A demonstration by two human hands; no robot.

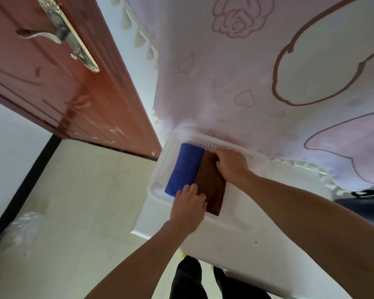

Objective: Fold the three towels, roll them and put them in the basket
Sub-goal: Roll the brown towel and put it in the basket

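Note:
A white perforated basket stands on a white surface at the edge of the bed. Inside it lies a rolled blue towel on the left, and a rolled brown towel lies right beside it, touching it. My left hand grips the near end of the brown roll, fingers curled over it next to the blue roll. My right hand holds the far end of the brown roll, fingers curled down on it. No third towel is in view.
A brown wooden door with a metal handle stands open at the left. A pink flowered bedspread fills the far right. A dark bag lies at the right. Pale tiled floor spreads to the left.

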